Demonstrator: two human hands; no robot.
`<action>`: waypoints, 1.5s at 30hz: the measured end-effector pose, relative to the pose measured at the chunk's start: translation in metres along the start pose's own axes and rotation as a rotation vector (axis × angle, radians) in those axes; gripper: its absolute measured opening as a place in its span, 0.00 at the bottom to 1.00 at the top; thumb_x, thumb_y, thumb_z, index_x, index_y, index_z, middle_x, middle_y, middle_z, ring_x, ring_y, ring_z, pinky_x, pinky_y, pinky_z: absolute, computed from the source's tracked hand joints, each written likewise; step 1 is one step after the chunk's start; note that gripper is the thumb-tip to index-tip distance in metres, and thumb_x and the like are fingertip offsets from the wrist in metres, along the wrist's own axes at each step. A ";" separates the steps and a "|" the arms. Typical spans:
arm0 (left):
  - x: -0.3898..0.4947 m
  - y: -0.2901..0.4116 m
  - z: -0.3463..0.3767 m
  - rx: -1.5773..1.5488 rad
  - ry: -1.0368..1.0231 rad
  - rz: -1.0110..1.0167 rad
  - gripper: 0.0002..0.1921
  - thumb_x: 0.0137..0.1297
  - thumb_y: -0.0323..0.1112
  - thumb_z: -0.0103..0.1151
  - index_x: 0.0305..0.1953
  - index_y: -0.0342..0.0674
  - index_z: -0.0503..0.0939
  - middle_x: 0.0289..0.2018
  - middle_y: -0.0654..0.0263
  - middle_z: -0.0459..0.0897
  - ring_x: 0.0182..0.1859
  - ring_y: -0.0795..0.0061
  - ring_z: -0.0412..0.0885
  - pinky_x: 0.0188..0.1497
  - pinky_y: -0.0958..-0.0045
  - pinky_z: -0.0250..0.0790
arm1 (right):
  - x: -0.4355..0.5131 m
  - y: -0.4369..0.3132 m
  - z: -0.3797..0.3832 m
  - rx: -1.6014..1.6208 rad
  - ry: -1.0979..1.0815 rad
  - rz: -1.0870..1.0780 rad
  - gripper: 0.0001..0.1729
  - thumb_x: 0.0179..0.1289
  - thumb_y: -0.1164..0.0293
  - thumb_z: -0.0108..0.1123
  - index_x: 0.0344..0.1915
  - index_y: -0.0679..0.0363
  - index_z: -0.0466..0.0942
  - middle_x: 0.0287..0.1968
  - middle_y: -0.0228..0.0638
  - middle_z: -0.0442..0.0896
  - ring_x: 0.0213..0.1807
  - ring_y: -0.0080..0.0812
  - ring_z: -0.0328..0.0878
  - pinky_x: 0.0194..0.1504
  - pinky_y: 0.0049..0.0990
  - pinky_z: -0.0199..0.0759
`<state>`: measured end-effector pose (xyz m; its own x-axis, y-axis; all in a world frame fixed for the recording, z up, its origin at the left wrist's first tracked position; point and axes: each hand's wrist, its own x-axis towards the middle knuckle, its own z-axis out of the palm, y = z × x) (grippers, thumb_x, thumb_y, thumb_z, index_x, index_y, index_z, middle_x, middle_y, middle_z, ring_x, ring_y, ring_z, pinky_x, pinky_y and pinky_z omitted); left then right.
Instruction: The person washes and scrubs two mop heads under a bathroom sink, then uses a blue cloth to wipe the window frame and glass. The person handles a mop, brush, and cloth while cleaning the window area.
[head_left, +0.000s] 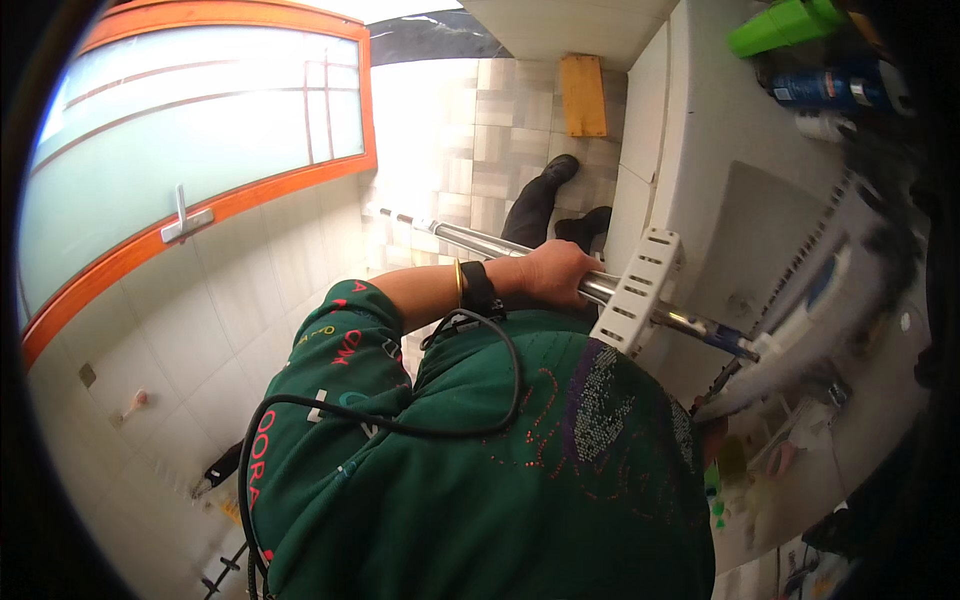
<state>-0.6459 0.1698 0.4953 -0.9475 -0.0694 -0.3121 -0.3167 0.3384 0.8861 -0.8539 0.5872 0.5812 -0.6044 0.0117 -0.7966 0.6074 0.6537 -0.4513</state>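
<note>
My left hand (559, 274), with a black wristband and a yellow bangle behind it, is closed around a shiny metal pole (480, 240). The pole runs from the floor side across my front and over the edge of a white bathtub (675, 112). Its far end has a blue section joined to a long, blurred grey-white head (795, 322), apparently a mop head. A white slotted plastic bar (637, 289) crosses in front of the pole. Only a bit of my right hand (715, 441) shows beside the head's lower end; my green sweatshirt hides the rest, and its grip is unclear.
An orange-framed frosted-glass door (210, 112) stands at left, with a metal handle (187, 225). A yellow board (583, 96) lies on the tiled floor beside the tub. Green (784, 28) and blue (817, 88) containers sit at the tub's far end. A black cable (420, 431) loops across my body.
</note>
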 end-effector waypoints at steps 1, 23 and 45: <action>0.005 0.005 0.000 0.028 -0.042 -0.039 0.17 0.44 0.45 0.69 0.33 0.43 0.80 0.25 0.52 0.81 0.32 0.48 0.81 0.36 0.55 0.73 | -0.008 -0.003 0.003 0.138 0.018 0.030 0.19 0.72 0.59 0.52 0.54 0.60 0.72 0.42 0.43 0.80 0.40 0.35 0.78 0.43 0.33 0.72; 0.247 0.161 0.129 0.121 -0.332 -0.458 0.15 0.50 0.32 0.68 0.36 0.29 0.79 0.23 0.63 0.81 0.24 0.78 0.78 0.28 0.73 0.72 | 0.178 0.061 -0.125 0.518 0.283 -0.030 0.17 0.67 0.66 0.60 0.43 0.72 0.74 0.32 0.46 0.80 0.30 0.30 0.76 0.29 0.30 0.71; 0.531 0.321 0.165 -0.287 -0.026 -0.372 0.42 0.67 0.55 0.56 0.72 0.39 0.49 0.50 0.42 0.73 0.52 0.48 0.79 0.50 0.56 0.79 | 0.278 0.081 -0.164 0.484 0.734 0.005 0.17 0.65 0.65 0.62 0.42 0.69 0.71 0.37 0.57 0.81 0.39 0.58 0.79 0.40 0.43 0.71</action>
<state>-1.2428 0.3960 0.5573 -0.7671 -0.1116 -0.6317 -0.6374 0.0219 0.7702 -1.0573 0.7676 0.3893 -0.6791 0.6058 -0.4144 0.6621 0.2620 -0.7021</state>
